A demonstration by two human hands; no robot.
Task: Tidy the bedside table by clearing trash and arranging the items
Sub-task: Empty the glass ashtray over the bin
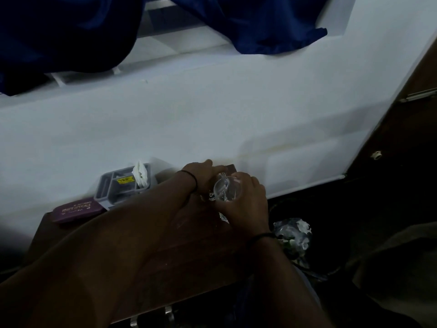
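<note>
A dark wooden bedside table (189, 252) stands against a white wall. My right hand (246, 204) grips a clear glass (224, 189) near the table's far right corner, its mouth tipped toward me. My left hand (201, 177) reaches beside the glass and rests by its far side; what its fingers touch is hidden. A grey organiser tray (123, 185) with white tissue (141, 172) in it sits at the back left. A maroon spectacle case (79, 210) lies left of the tray.
A dark bin holding crumpled clear plastic and paper (293, 235) sits on the floor right of the table. Blue curtains (71, 31) hang over a window above. A dark wooden door (402, 129) is at the right.
</note>
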